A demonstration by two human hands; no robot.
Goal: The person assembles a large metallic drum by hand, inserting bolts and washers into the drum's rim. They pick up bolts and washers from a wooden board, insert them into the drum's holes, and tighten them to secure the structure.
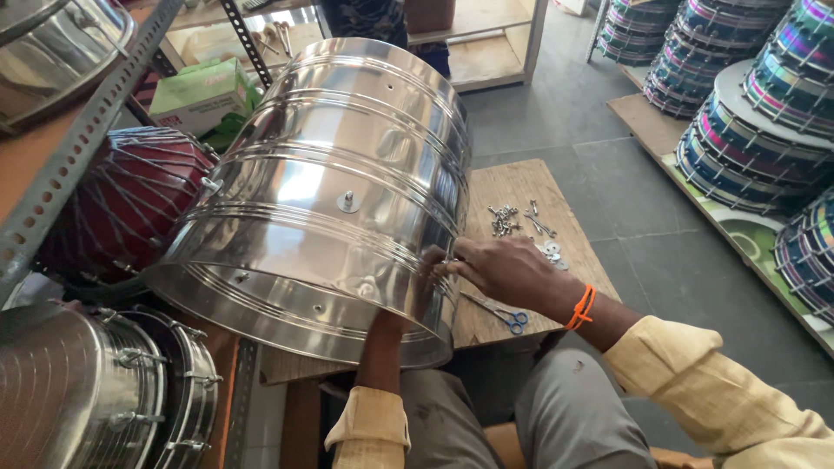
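We look down at a large shiny steel drum shell [330,191] lying on its side across a low wooden table [512,187], its open end tipped toward us. The left hand reaches up inside that open end; the forearm [382,352] shows, but the hand is hidden by the rim, so we cannot tell how its fingers are set. The right hand [504,269] rests against the outer edge of the shell near the rim, fingers bent and pinched together at the metal, on something too small to make out. An orange band [582,308] circles that wrist.

For packaging, a green and white cardboard box [200,91] sits upper left on a metal shelf [78,156], its printed label facing us. Below it lies a dark red drum laced with white cord [122,204].

On the table, just beyond the right hand, a small heap of metal bolts and washers [521,226] is scattered. Scissors with blue handles [499,313] lie by the table's near edge, under the right wrist. Finished steel drums with tuning hooks [104,391] crowd the lower left, close against the shell. Stacks of multicoloured drums [756,113] fill a low platform on the right, well apart across grey floor tiles.
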